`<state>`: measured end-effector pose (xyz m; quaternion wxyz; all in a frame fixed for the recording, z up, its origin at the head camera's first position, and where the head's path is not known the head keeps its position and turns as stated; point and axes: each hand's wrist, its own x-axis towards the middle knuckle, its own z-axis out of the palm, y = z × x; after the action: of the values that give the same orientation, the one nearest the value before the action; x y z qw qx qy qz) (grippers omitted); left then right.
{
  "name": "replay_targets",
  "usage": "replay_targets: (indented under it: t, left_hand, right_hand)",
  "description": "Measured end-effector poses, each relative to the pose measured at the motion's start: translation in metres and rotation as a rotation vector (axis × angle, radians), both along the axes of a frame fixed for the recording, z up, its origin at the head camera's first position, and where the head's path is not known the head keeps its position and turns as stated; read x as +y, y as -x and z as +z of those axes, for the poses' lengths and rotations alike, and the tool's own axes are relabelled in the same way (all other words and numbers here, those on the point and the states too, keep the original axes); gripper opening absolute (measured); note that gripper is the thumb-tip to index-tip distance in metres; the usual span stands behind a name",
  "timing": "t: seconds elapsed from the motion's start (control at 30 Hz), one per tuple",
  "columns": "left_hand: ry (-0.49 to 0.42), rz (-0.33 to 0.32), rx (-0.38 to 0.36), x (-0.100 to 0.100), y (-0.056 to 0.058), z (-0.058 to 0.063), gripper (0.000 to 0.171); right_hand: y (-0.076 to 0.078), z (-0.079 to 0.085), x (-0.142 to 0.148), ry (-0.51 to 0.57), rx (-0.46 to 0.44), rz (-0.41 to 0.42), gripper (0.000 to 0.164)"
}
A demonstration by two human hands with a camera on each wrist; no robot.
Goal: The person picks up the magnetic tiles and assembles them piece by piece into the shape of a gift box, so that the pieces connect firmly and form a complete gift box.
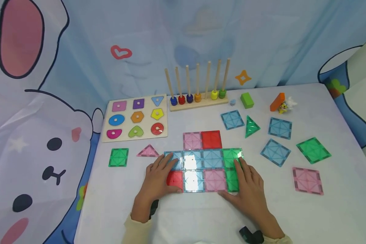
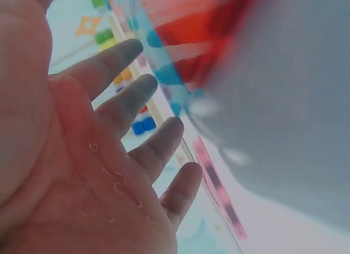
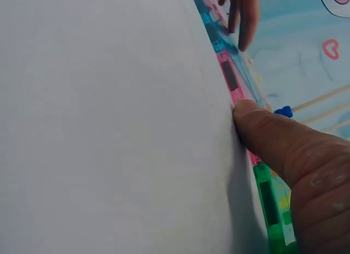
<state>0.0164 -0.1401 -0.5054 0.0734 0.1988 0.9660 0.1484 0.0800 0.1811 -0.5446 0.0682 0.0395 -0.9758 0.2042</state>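
Head view: on the counter (image 1: 100, 217), well in from its far edge, we judge the tile sheet (image 1: 212, 159) well along: two rows of four squares abut, with two more squares along their far side. Unjoined are loose tiles (image 1: 275, 152) toward the right edge, plus a green square (image 1: 119, 157) and pink triangle (image 1: 148, 151) toward the left. The sheet looks flat, glossy, multicoloured. Left hand (image 1: 159, 176) and right hand (image 1: 249, 189) flank it, touching.

Left wrist view: we see fingers (image 2: 158, 147) apart, clamped on nothing.

Right wrist view: we see the extended thumb (image 3: 273, 134) against the sheet's pink near side.
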Motion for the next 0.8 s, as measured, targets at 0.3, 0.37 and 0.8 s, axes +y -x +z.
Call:
replay_targets:
  t: [0.3,0.37,0.8]
  left_hand:
    - [-0.006,0.063,0.0,-0.006,0.003,-0.002,0.102]
    - [-0.005,0.072,0.011,-0.005,0.005,-0.003,0.099]
    - [-0.002,0.047,0.003,-0.002,0.015,-0.002,0.097]
  right_hand:
    - [0.036,0.006,-0.006,-0.017,-0.012,0.028,0.127]
    - [0.04,0.01,0.004,0.011,-0.014,0.02,0.125]
    - [0.03,0.009,0.13,0.018,-0.118,-0.255,0.096]
